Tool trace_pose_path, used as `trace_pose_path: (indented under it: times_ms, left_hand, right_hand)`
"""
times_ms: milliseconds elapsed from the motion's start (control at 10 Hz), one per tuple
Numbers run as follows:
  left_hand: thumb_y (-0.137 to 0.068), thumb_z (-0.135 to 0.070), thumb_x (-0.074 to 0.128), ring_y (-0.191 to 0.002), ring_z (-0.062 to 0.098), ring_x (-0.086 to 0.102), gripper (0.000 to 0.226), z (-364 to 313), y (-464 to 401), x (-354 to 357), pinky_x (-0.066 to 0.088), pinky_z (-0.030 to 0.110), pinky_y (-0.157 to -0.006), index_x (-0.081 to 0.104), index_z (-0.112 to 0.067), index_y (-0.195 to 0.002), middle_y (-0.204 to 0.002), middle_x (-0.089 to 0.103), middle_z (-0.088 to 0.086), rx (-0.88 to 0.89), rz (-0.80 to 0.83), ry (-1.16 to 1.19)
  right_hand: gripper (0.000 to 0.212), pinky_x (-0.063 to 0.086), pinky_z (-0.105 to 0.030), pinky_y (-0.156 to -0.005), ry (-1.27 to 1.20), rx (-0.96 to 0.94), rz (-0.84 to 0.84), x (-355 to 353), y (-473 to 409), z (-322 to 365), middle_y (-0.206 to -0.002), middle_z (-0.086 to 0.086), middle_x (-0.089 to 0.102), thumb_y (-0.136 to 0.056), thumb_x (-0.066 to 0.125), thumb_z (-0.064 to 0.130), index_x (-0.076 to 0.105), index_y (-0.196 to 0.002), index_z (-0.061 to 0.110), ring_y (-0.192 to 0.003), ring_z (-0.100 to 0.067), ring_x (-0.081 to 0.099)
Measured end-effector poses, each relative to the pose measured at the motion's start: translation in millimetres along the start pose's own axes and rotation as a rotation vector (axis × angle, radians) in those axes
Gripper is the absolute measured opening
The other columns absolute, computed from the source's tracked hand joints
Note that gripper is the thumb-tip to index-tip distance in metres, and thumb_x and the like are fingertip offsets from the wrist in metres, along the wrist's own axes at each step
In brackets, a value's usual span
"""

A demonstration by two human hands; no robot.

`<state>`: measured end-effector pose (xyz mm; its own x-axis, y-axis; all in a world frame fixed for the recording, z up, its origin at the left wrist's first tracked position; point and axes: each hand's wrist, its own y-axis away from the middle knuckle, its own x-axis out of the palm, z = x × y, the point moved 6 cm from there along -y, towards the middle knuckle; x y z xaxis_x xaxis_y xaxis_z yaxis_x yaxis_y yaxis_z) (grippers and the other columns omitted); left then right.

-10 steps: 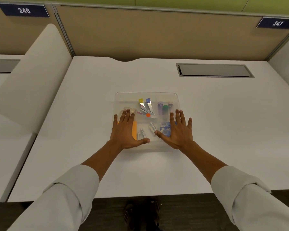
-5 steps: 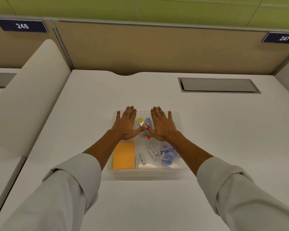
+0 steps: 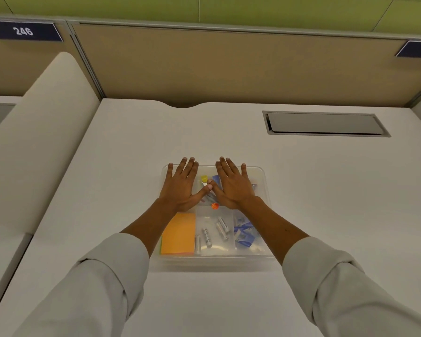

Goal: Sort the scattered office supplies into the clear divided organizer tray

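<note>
The clear divided organizer tray [image 3: 214, 260] sits on the white desk in front of me. Its near row holds an orange sticky-note pad [image 3: 179, 233], small white tubes [image 3: 219, 229] and blue packets [image 3: 244, 235]. My left hand [image 3: 180, 188] and my right hand [image 3: 233, 188] lie flat, palms down, over the tray's far compartments, thumbs touching, holding nothing. Between them show a yellow-capped item [image 3: 204, 178], a blue item [image 3: 216, 178] and an orange cap [image 3: 214, 206]. Whatever lies under the palms is hidden.
A grey cable hatch [image 3: 325, 124] is set into the desk at the far right. A tan partition [image 3: 229, 69] closes the back, a white side divider [image 3: 34, 142] stands at left. A neighbouring desk lies beyond the divider.
Both hands moved from the tray's near compartments to its far row and came together, thumbs touching. The view tilted so the tray appears lower and closer.
</note>
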<state>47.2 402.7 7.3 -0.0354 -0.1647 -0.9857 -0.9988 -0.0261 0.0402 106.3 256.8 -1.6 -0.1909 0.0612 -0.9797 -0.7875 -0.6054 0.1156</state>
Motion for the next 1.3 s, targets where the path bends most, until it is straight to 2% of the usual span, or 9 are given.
trace_pose_path:
  times_ms: [100, 300, 400, 700, 900, 1000, 1100, 1200, 1300]
  left_hand:
    - [-0.083, -0.077, 0.009, -0.151, 0.020, -0.006, 0.097, 1.5, 6.1, -5.2, -0.002, 0.053, -0.121, 0.006, -0.011, -0.154, -0.164, 0.000, 0.006, -0.035, 0.027, 0.008]
    - [-0.079, -0.082, 0.010, -0.151, 0.022, -0.006, 0.106, 20.3, 51.8, -10.1, 0.002, 0.053, -0.121, 0.005, -0.007, -0.153, -0.163, 0.000, 0.011, -0.162, -0.024, 0.069]
    - [-0.075, -0.086, 0.008, -0.151, 0.024, -0.004, 0.112, 20.8, 73.2, -8.2, 0.006, 0.053, -0.121, 0.006, -0.005, -0.153, -0.163, 0.000, 0.012, -0.200, -0.040, 0.088]
    - [-0.070, -0.093, 0.010, -0.151, 0.027, -0.003, 0.124, 9.9, 103.6, 9.0, 0.011, 0.053, -0.120, 0.008, 0.000, -0.151, -0.162, 0.001, 0.017, -0.292, -0.055, 0.049]
    - [-0.074, -0.089, 0.009, -0.150, 0.028, -0.002, 0.115, 2.3, 104.0, 3.0, 0.004, 0.054, -0.119, 0.014, -0.004, -0.152, -0.162, 0.004, 0.016, -0.253, -0.026, -0.035]
    - [-0.076, -0.086, 0.008, -0.150, 0.028, 0.002, 0.110, -8.4, 102.5, -1.7, 0.008, 0.052, -0.120, 0.018, -0.005, -0.151, -0.162, 0.008, 0.016, -0.193, -0.018, -0.032]
    - [-0.073, -0.084, -0.008, -0.150, 0.026, 0.005, 0.114, -28.1, 104.3, -8.2, 0.012, 0.047, -0.122, 0.016, -0.005, -0.151, -0.162, 0.011, 0.014, -0.094, -0.008, 0.030]
    - [-0.071, -0.082, -0.018, -0.150, 0.024, 0.005, 0.116, -38.8, 100.6, -21.6, 0.010, 0.044, -0.122, 0.013, -0.005, -0.152, -0.162, 0.009, 0.012, -0.064, -0.014, 0.077]
    - [-0.080, -0.073, -0.007, -0.151, 0.023, 0.000, 0.099, -49.9, 88.3, -51.7, 0.005, 0.043, -0.123, 0.007, -0.008, -0.153, -0.163, 0.003, 0.010, -0.038, -0.076, 0.056]
  right_hand:
    - [0.077, 0.001, -0.052, -0.122, -0.101, -0.005, -0.005, -11.5, 12.5, -8.3, -0.165, -0.009, -0.003, -0.100, 0.025, 0.057, 0.002, -0.156, 0.008, -0.152, -0.021, -0.004]
    - [0.080, 0.006, -0.053, -0.121, -0.186, 0.234, -0.112, -9.4, 88.1, -55.7, -0.165, -0.008, -0.002, -0.098, 0.024, 0.061, 0.002, -0.156, 0.009, -0.152, -0.022, -0.002]
    - [0.083, 0.007, -0.055, -0.121, -0.193, 0.277, -0.073, 1.6, 115.6, -64.6, -0.166, -0.008, -0.001, -0.096, 0.021, 0.064, 0.001, -0.156, 0.010, -0.153, -0.022, -0.002]
    - [0.086, 0.011, -0.060, -0.120, -0.276, 0.290, -0.110, 14.0, 135.3, -61.0, -0.166, -0.001, -0.006, -0.091, 0.018, 0.070, -0.003, -0.156, 0.017, -0.153, -0.020, -0.002]
    - [0.090, 0.006, -0.059, -0.120, -0.133, 0.271, -0.083, 9.2, 134.6, -60.7, -0.165, -0.006, -0.008, -0.090, 0.015, 0.072, -0.003, -0.156, 0.013, -0.152, -0.024, -0.008]
    - [0.090, 0.005, -0.057, -0.120, -0.063, 0.209, -0.082, 3.5, 132.9, -53.8, -0.165, -0.007, -0.007, -0.091, 0.015, 0.072, -0.003, -0.156, 0.013, -0.152, -0.025, -0.008]
    - [0.087, 0.006, -0.055, -0.121, 0.004, 0.100, -0.031, -2.3, 135.0, -32.6, -0.166, -0.008, -0.004, -0.093, 0.015, 0.069, -0.001, -0.156, 0.011, -0.152, -0.024, -0.006]
    - [0.083, 0.005, -0.053, -0.122, 0.018, 0.084, -0.024, -13.6, 130.6, -22.3, -0.166, -0.009, -0.003, -0.096, 0.017, 0.065, 0.000, -0.156, 0.010, -0.152, -0.023, -0.007]
    - [0.080, 0.001, -0.050, -0.122, 0.039, 0.059, -0.085, -42.2, 118.3, -9.6, -0.165, -0.009, -0.006, -0.098, 0.016, 0.063, -0.001, -0.156, 0.010, -0.152, -0.023, -0.009]
